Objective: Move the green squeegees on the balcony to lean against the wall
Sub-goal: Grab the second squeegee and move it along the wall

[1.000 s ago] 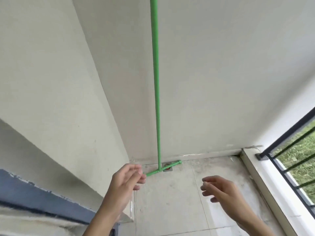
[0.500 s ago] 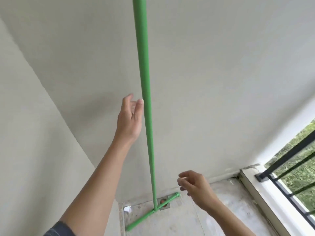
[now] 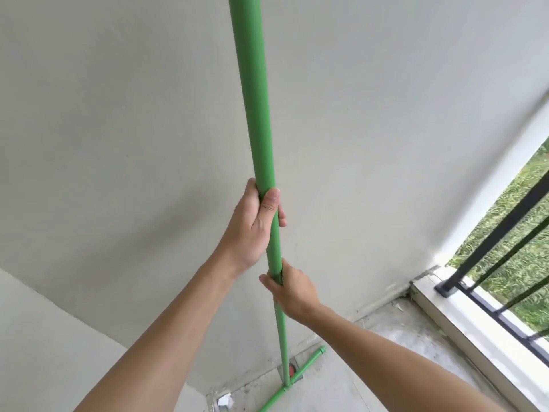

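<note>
A long green squeegee with a round pole (image 3: 252, 114) runs from the top edge down the frame's centre, its crossbar head on the grey concrete floor (image 3: 371, 367) at the foot of the pale plastered wall (image 3: 118, 114). The left hand (image 3: 252, 227) is wrapped tight around the pole; the right hand (image 3: 292, 289) closes on it just below. Open floor lies lower right — bounded by a white ledge (image 3: 463, 319) and black metal railing (image 3: 505, 227).

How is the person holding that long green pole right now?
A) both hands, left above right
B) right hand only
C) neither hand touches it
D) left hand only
A: the left hand wraps the green squeegee pole higher up, and the right hand grips it just below.
</note>
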### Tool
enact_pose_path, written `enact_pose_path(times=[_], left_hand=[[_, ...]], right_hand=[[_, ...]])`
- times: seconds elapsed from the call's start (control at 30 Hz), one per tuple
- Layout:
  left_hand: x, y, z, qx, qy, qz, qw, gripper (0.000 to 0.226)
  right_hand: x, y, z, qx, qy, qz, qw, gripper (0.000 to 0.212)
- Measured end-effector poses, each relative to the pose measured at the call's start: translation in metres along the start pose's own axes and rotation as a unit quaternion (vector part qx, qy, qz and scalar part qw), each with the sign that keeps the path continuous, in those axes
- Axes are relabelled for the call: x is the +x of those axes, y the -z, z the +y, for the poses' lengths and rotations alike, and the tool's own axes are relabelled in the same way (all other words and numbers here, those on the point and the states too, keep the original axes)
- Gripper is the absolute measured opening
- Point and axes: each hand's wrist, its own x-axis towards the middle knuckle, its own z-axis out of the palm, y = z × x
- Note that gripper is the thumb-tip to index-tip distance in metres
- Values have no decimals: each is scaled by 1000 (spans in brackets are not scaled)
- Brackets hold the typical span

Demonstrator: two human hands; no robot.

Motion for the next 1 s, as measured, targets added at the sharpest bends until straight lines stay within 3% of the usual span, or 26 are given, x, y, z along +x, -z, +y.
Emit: enact_pose_path(times=[0.23, 1.0], left_hand=[[73, -66, 29, -22, -42, -74, 996, 17], [263, -350, 26, -44, 18, -214, 976, 22]], right_hand=[[34, 78, 38, -15, -19, 92, 995, 36], [170, 306, 254, 34, -130, 151, 979, 27]])
